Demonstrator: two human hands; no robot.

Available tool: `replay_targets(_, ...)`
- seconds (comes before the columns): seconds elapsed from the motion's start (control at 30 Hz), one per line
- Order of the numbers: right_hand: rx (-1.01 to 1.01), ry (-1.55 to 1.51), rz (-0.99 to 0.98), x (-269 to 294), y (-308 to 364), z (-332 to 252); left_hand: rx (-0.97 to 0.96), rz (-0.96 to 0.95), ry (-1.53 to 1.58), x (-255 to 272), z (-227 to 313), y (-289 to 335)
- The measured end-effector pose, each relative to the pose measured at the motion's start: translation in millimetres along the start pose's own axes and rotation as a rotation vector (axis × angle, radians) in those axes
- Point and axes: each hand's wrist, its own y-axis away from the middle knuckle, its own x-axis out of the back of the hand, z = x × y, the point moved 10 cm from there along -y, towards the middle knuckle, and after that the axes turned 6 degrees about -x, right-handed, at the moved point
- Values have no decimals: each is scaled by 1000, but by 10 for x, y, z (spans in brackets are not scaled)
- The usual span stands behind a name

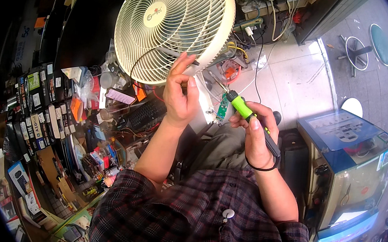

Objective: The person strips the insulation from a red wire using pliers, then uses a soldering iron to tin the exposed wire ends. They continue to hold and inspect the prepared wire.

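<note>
My right hand [260, 132] is wrapped round a green-and-black soldering iron [240, 106], its metal tip pointing up and left. The iron's dark cord loops by my right wrist. Raised to the left, my left hand [181, 93] has its fingers bent around a thin grey rod [167, 51] with a dark end; its exact kind is unclear. Behind that hand stands a large cream fan [166, 26] with a round grille. A green circuit board [223, 107] lies below the iron, above my lap.
Boxes [41, 91] and loose parts crowd the left, beside a black keyboard [145, 114]. On the right stands a glass display case [354, 171]. Cables [280, 16] tangle at the far side, and a round stool [380, 44] stands farther off.
</note>
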Motion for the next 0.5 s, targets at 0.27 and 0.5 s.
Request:
replay_targets(0.27,7,11,-6,-2,-1,-6,2,-5,-4,1,7,-7)
replay_targets(0.5,4,10,-7,-4,1,-5,-1,-3,-1,0,18,-15)
